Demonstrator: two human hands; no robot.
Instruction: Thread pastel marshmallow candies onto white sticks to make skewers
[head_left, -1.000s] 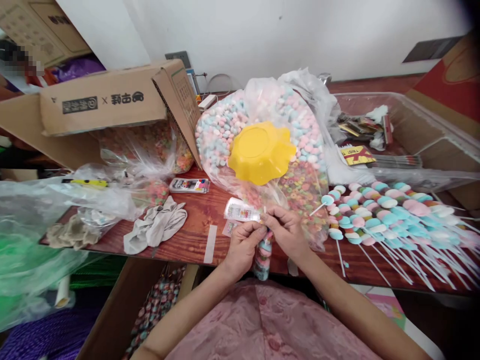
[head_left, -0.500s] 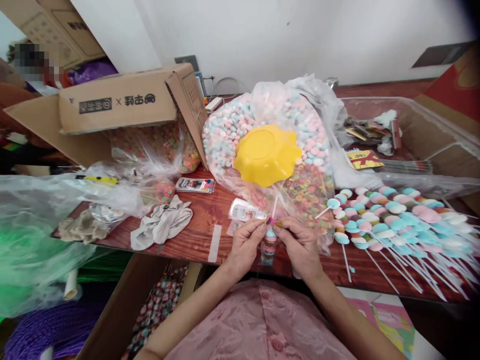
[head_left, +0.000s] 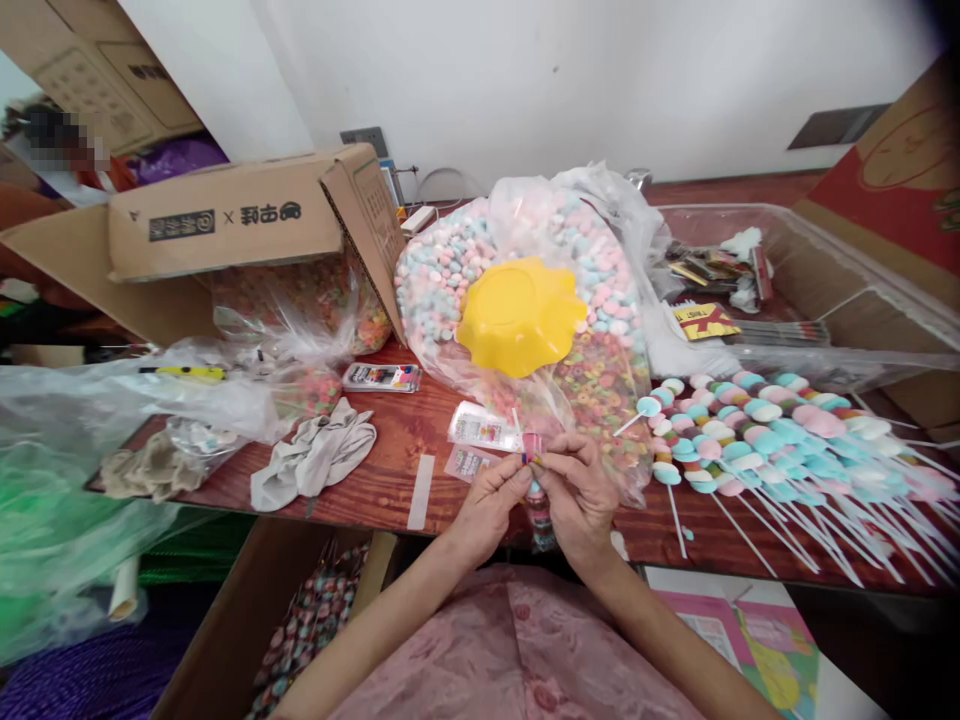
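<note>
Over the near edge of the red-brown table (head_left: 390, 470), my left hand (head_left: 489, 505) and my right hand (head_left: 577, 495) pinch the top of a small wrapped candy skewer (head_left: 535, 452) between them. Its pastel candies hang down between my palms, and a short white stick pokes up above my fingers. A coloured bit of wrapping or tie shows at my fingertips. Small printed clear packets (head_left: 484, 431) lie on the table just beyond my hands.
A yellow bowl (head_left: 521, 313) rests upside down on a big clear bag of pastel candies (head_left: 457, 270). Rows of candy skewers (head_left: 780, 435) cover the table's right. At the left are cloth gloves (head_left: 315, 455), a cardboard box (head_left: 225, 215) and plastic bags. A box of wrapped skewers (head_left: 307, 620) stands below.
My hands have drawn closer together around the skewer's top and shifted slightly, with the skewer held a little higher than a second ago. The view has moved a little.
</note>
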